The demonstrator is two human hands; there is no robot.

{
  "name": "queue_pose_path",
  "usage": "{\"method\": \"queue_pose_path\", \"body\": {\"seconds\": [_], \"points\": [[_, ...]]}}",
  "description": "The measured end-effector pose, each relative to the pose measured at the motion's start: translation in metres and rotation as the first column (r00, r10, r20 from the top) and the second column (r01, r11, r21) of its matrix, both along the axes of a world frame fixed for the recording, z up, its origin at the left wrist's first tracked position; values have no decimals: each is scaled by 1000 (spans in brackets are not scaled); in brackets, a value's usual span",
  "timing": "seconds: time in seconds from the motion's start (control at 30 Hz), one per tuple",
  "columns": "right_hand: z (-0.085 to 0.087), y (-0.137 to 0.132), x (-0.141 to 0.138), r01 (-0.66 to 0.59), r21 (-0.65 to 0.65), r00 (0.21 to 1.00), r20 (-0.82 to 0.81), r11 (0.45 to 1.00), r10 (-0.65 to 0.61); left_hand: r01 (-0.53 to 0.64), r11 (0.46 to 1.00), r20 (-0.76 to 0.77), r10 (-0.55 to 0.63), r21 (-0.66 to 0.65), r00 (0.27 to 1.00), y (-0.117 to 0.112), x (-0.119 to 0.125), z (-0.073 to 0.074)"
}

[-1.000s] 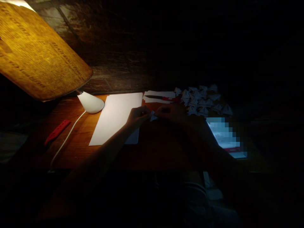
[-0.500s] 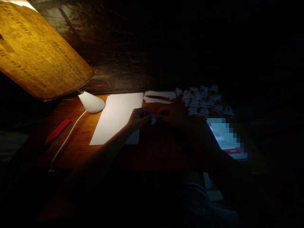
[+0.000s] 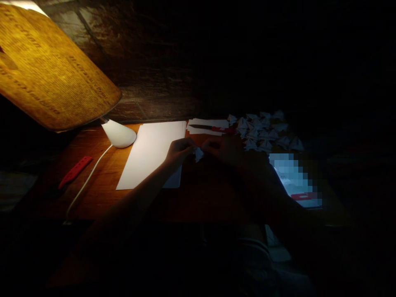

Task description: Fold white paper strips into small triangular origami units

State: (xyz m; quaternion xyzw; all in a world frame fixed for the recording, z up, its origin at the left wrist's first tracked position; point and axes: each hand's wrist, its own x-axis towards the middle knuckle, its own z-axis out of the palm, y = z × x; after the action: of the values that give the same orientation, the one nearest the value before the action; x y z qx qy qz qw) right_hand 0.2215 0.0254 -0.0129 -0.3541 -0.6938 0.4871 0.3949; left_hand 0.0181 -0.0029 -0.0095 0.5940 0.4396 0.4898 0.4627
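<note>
Both my hands meet over the middle of a dim wooden table [image 3: 102,194]. My left hand [image 3: 179,152] and my right hand [image 3: 223,149] each pinch a small folded piece of white paper [image 3: 198,154] held between them, fingers curled shut on it. A stack of white paper sheets [image 3: 151,152] lies just left of my left hand. Behind my right hand sits a pile of several small folded white paper pieces [image 3: 262,130].
A lit lamp with a yellow printed shade [image 3: 52,74] and a white base [image 3: 119,134] stands at the back left, its cord [image 3: 85,183] trailing forward. A red strip [image 3: 75,170] lies at the left. Cut paper strips with a red-handled tool [image 3: 210,126] lie behind. A glowing screen [image 3: 295,179] sits at right.
My fingers have shifted slightly on the small paper piece, which now sits a little more to the left and turned. The hands stay in the same place.
</note>
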Motion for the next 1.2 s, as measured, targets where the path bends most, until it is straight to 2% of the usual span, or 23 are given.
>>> {"method": "queue_pose_path", "body": {"seconds": [0.17,0.4,0.53,0.77,1.2], "points": [[-2,0,0,5,-19,998,-68,1000,-6,-66,998,127,64,9,990,4,-1,-4],[-8,2,0,-3,-23,1000,-29,1000,2,-133,991,122,132,-1,984,8,-2,-9],[-9,5,1,-3,-34,998,-56,999,1,-105,994,94,104,3,990,9,-3,-9],[-8,6,1,-25,-51,997,-80,998,21,-41,999,145,39,8,989,7,-2,-6],[-8,5,-1,-18,-152,993,-121,988,0,-27,999,118,32,-43,992,2,1,-4]]}}
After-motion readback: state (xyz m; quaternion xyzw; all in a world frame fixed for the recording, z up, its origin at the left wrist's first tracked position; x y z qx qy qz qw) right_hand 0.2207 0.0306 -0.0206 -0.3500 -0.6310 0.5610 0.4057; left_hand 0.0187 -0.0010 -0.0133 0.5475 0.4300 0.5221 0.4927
